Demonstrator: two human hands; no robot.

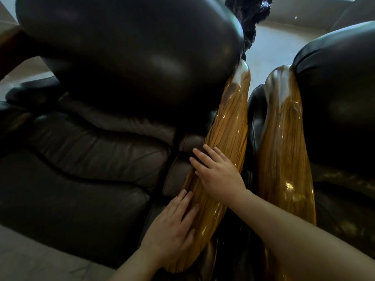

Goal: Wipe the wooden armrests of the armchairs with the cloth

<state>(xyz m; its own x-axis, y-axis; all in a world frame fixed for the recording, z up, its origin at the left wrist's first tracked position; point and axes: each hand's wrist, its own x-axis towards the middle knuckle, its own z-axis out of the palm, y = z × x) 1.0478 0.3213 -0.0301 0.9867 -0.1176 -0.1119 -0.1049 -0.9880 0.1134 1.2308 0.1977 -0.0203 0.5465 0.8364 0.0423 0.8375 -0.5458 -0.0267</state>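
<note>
Currently no cloth is seen anywhere in view. Left to right: dark leather armchair (85,163), then the left hand (172,230) laid flat on the near end of its glossy wooden armrest (227,126), fingers spread, nothing held. The right hand (219,175) is pressed flat further up the same armrest, fingers also spread and empty. A second wooden armrest (284,151) sits just beside, untouched. Wiping is judged not under way; the cloth must be fetched first.

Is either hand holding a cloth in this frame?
No: the left hand and the right hand both lie flat and bare, fingers spread, on the left armchair's wooden armrest, and no cloth is in view.
</note>
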